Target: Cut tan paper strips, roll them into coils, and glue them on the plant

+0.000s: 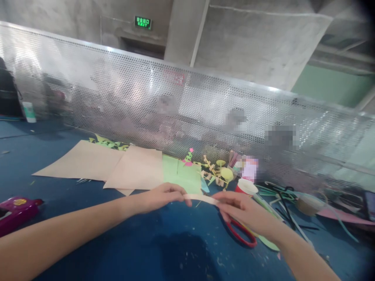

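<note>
My left hand [164, 196] and my right hand [241, 208] meet above the blue table [123, 242], each pinching one end of a narrow pale paper strip [202, 199]. The strip runs level between the fingertips. Red-handled scissors [242, 234] lie on the table just under my right hand, next to a light green paper scrap [268, 242]. A red cup with a white rim [246, 187] stands just behind my right hand.
Tan paper sheets [88, 164] and green sheets [181, 173] lie behind my hands. Small yellow and green paper cut-outs [218, 173] sit beside them. A magenta tool [16, 208] lies at the left. Sticks and scraps clutter the right. A perforated metal screen [187, 109] bounds the table.
</note>
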